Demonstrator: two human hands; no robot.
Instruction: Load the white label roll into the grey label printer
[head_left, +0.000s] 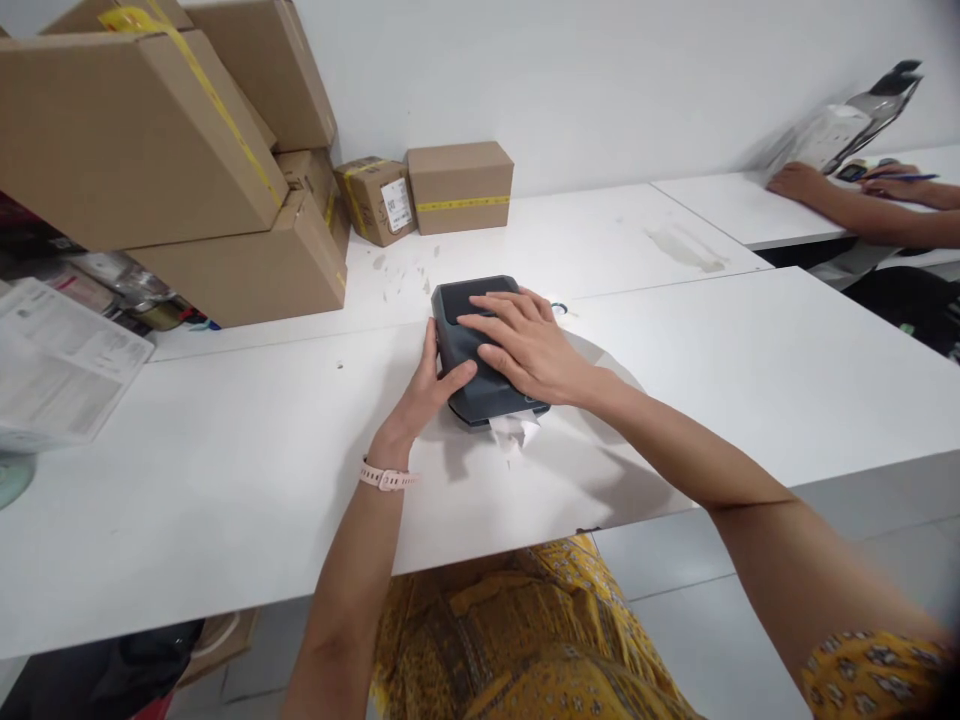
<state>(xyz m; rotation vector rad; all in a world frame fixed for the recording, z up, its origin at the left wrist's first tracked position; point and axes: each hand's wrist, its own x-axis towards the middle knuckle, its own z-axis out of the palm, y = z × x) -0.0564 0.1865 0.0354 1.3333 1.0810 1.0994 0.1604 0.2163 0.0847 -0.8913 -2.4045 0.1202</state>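
A dark grey label printer point(480, 378) with a black window in its lid stands on the white table in front of me. A torn strip of white paper point(516, 430) sticks out of its near end. My left hand point(429, 385) grips the printer's left side, thumb on top and fingers along the edge, partly hidden. My right hand point(529, 345) lies on the lid with its fingers stretched out and spread, pressing nothing else. A pale pink band circles my left wrist.
Large cardboard boxes point(135, 140) are stacked at the left. Two smaller boxes, one a taped carton point(465, 185), stand by the wall. A plastic-wrapped package point(60, 360) lies at the left edge. At the far right, another person's hand point(896, 180) holds a pen.
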